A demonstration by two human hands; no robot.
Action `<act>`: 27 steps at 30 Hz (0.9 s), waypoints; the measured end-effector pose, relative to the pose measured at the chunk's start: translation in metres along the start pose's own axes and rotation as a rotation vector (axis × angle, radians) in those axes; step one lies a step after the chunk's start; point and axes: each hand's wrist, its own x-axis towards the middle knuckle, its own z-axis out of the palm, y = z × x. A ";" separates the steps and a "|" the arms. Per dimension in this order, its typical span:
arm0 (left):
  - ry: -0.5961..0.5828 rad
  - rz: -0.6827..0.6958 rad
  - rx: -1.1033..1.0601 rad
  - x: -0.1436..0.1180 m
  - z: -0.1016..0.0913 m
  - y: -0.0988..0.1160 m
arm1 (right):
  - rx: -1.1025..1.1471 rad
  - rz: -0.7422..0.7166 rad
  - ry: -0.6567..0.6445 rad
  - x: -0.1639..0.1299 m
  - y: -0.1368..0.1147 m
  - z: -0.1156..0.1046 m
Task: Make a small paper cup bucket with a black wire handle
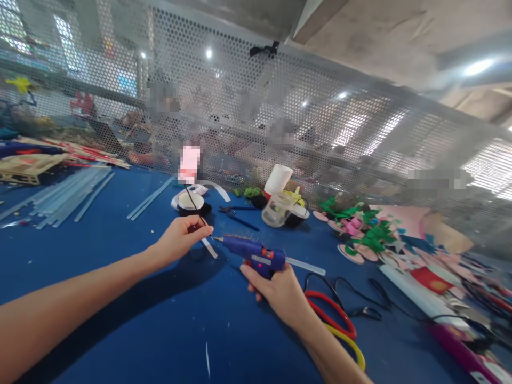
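My right hand (276, 290) is wrapped round the grip of a blue hot glue gun (246, 249), whose nozzle points left and whose small red light is lit. A clear glue stick (306, 265) sticks out of its back end. My left hand (182, 240) pinches a thin dark cord (205, 223) just left of the nozzle, with a small gap between cord tip and nozzle. Behind that hand stands a white-topped, dark-sided roll (190, 201), beside a loose white strip (209, 248).
Glue sticks (72, 194) lie at the left. Pliers (240, 216), a clear plastic cup (277, 209) and a white paper cup stack (279, 178) stand further back. Green and pink craft pieces (372, 234) crowd the right, near red cable (332, 309). A perforated metal screen (240, 106) closes off the back.
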 end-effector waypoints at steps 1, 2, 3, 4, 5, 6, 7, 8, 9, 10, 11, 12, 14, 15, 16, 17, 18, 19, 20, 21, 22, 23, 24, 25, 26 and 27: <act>-0.007 0.007 0.003 0.000 0.000 -0.001 | -0.003 0.009 0.008 0.001 0.001 0.000; -0.011 0.009 0.009 0.000 0.001 -0.001 | -0.007 0.019 0.015 0.001 0.001 0.000; -0.015 0.009 0.018 0.000 0.001 -0.002 | -0.014 0.031 0.020 0.001 0.001 0.000; -0.018 0.006 0.026 0.000 0.002 -0.002 | -0.022 0.044 0.024 0.002 0.001 0.000; -0.022 0.004 0.034 0.000 0.002 -0.002 | -0.032 0.057 0.025 0.002 0.001 0.000; -0.025 0.001 0.041 0.000 0.002 -0.001 | -0.042 0.069 0.027 0.002 0.000 0.000; -0.029 -0.001 0.047 0.000 0.002 -0.001 | -0.051 0.079 0.029 0.002 -0.001 0.000; -0.032 -0.001 0.051 -0.001 0.002 0.000 | -0.058 0.087 0.031 0.001 -0.002 0.000; -0.036 0.002 0.054 -0.001 0.002 0.000 | -0.064 0.092 0.035 0.001 -0.003 0.000; -0.041 0.006 0.055 -0.001 0.002 0.000 | -0.067 0.095 0.039 0.001 -0.004 0.000; -0.045 0.009 0.055 -0.001 0.001 0.000 | -0.071 0.096 0.042 0.000 -0.004 0.000; -0.048 0.010 0.054 -0.001 0.001 0.000 | -0.075 0.096 0.043 0.000 -0.004 0.000; -0.050 0.003 0.054 -0.001 0.002 0.001 | -0.082 0.092 0.041 -0.001 -0.004 0.000; -0.048 -0.001 0.055 -0.001 0.002 0.001 | -0.086 0.088 0.039 -0.001 -0.003 -0.001; -0.048 -0.003 0.055 -0.001 0.002 0.001 | -0.087 0.081 0.036 -0.001 -0.003 -0.001; -0.051 -0.003 0.054 -0.002 0.002 0.001 | -0.087 0.073 0.034 -0.001 -0.002 -0.001; -0.054 -0.002 0.054 -0.002 0.002 0.001 | -0.086 0.067 0.033 -0.001 -0.001 -0.001; -0.060 -0.001 0.055 -0.002 0.002 0.002 | -0.084 0.064 0.035 0.000 -0.001 -0.001; -0.066 -0.001 0.055 -0.002 0.002 0.002 | -0.084 0.066 0.040 0.000 -0.001 0.000; -0.072 -0.001 0.056 -0.002 0.002 0.002 | -0.085 0.073 0.047 0.000 -0.001 0.000; -0.076 -0.002 0.058 -0.002 0.002 0.002 | -0.087 0.084 0.054 0.000 -0.002 0.000; -0.078 -0.001 0.060 -0.002 0.002 0.002 | -0.089 0.095 0.062 0.000 -0.003 0.001; -0.079 -0.001 0.063 -0.002 0.002 0.002 | -0.090 0.104 0.069 0.000 -0.004 0.001; -0.079 0.000 0.066 -0.002 0.002 0.003 | -0.090 0.111 0.073 0.000 -0.004 0.001; -0.075 0.000 0.069 -0.002 0.002 0.003 | -0.090 0.116 0.076 0.000 -0.005 0.002; -0.071 -0.001 0.071 -0.002 0.001 0.003 | -0.089 0.119 0.078 0.000 -0.006 0.001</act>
